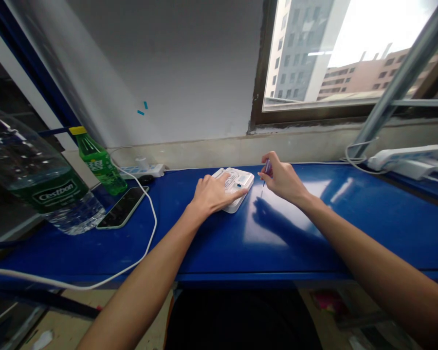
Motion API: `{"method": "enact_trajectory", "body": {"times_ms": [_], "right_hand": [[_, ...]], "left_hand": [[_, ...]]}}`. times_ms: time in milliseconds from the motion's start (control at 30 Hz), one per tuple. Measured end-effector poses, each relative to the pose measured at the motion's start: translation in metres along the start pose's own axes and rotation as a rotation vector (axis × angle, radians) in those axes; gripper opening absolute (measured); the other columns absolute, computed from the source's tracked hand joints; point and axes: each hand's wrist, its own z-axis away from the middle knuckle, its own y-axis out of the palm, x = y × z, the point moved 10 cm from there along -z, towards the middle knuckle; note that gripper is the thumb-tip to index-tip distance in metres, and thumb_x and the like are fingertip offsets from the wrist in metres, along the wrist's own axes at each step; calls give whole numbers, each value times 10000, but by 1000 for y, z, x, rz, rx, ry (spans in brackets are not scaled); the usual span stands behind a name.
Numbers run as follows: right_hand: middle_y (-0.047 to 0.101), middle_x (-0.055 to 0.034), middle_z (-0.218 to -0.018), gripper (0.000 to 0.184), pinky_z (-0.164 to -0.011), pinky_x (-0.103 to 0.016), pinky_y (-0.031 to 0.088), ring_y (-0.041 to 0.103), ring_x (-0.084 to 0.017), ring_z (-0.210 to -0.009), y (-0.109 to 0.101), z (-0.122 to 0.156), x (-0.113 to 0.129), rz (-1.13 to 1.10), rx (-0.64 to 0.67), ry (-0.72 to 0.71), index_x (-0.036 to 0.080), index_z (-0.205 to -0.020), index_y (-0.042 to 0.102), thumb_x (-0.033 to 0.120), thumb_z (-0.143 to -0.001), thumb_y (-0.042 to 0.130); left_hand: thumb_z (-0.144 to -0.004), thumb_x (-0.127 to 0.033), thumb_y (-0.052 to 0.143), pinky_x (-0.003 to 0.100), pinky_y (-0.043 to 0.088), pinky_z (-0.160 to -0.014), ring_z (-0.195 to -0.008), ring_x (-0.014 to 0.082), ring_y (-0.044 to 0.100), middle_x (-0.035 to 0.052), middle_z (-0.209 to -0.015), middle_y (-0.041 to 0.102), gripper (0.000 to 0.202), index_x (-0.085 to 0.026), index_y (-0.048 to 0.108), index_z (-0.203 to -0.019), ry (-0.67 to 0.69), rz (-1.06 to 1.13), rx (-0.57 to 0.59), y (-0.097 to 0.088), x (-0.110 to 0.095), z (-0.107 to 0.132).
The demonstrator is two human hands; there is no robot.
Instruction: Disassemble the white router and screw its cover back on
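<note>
My left hand (213, 194) lies over a flat white plastic case (243, 181) on the blue desk (211, 253), its fingers pressing across the case's near side. A small blue stick-like item (266, 170) is pinched in the fingers of my right hand (282, 178), with a thin tip pointing down. That hand hovers just right of the case, apart from it. The exact kind of blue item is too small to tell.
A large Cestbon water bottle (40, 180) lies at left, near a green bottle (100, 165), a smartphone (123, 207) and a power strip (142, 171). A white cable (151, 233) crosses the desk. Another power strip (405, 160) sits at right below a window (336, 53).
</note>
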Motion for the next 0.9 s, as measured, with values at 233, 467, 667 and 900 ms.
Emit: {"method": "enact_trajectory", "body": {"times_ms": [233,467,667,900], "right_hand": [[693,-35,-738,240,-616,-297,465,663,-204,-653,7,-2,-13,-97,101,79,235,-1065,457,264,-882,610],[728,-53,-777,271,-604,-315,524,711,-226,-706,0,-5,-35,-275,201,143,236,-950,491,341,-817,703],[762,-70,-814,276,-657,-339,557,727,-238,-779,-8,-1,-51,-272,367,136,203,-757,648,428,-738,807],[789,-44,-839,248,-676,-326,556,735,-230,-770,-7,2,-46,-175,528,82,215,-834,814,446,-746,801]], "left_hand": [[-718,-750,683,465,425,-1073,-1281,387,525,125,-1387,595,877,-276,541,-1441,118,118,195,11,14,-7],[-669,-650,785,461,428,-1081,-1271,340,533,94,-1387,565,816,-322,553,-1379,157,137,327,-3,39,0],[-704,-833,657,499,341,-1168,-1384,360,427,119,-1473,515,933,-285,544,-1451,186,51,224,0,26,0],[-785,-783,621,488,347,-1172,-1399,338,418,122,-1513,486,879,-245,524,-1473,291,-33,93,10,-6,1]]}}
